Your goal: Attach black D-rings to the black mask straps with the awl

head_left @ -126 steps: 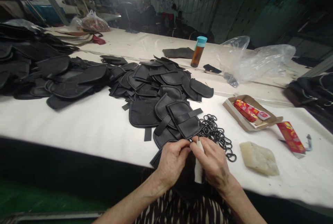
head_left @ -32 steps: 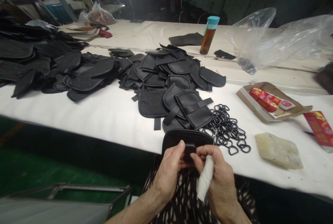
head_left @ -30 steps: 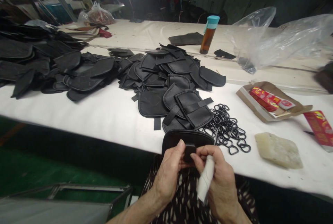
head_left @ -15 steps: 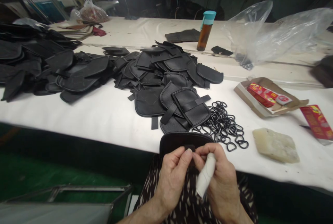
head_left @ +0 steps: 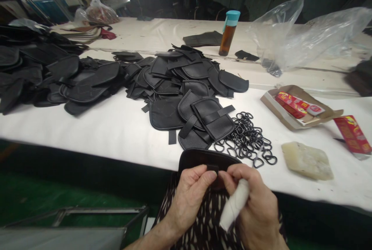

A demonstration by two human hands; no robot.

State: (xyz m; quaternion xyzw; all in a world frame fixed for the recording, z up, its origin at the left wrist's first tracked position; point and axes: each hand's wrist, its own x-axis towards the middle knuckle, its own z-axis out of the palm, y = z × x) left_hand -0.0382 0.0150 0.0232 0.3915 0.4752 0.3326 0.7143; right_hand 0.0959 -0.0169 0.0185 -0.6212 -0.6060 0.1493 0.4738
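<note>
Over my lap, a black leather-like piece with a rounded, piped edge [head_left: 190,159] is held against the table edge. My left hand [head_left: 193,193] is closed on it, thumb and forefinger pinching a folded black strap [head_left: 212,168]. Close beside the strap, my right hand [head_left: 252,199] has thumb and forefinger pressed together; what they pinch is too small to make out. A white wrapped roll [head_left: 235,205] juts down from that hand; I cannot tell whether it covers a finger or is a handle. Black D-rings [head_left: 247,137] lie in a heap just beyond my right hand.
Similar black pieces [head_left: 171,71] pile up mid-table, with more at the left [head_left: 87,83]. On the right are a wax-like block [head_left: 307,161], an open carton [head_left: 286,120] with red packets, and another red packet [head_left: 353,135]. A bottle [head_left: 228,35] and clear plastic bag [head_left: 314,40] stand behind.
My right hand has shifted slightly right and down, away from my left, and the white roll has moved with it. My left hand still pinches the strap.
</note>
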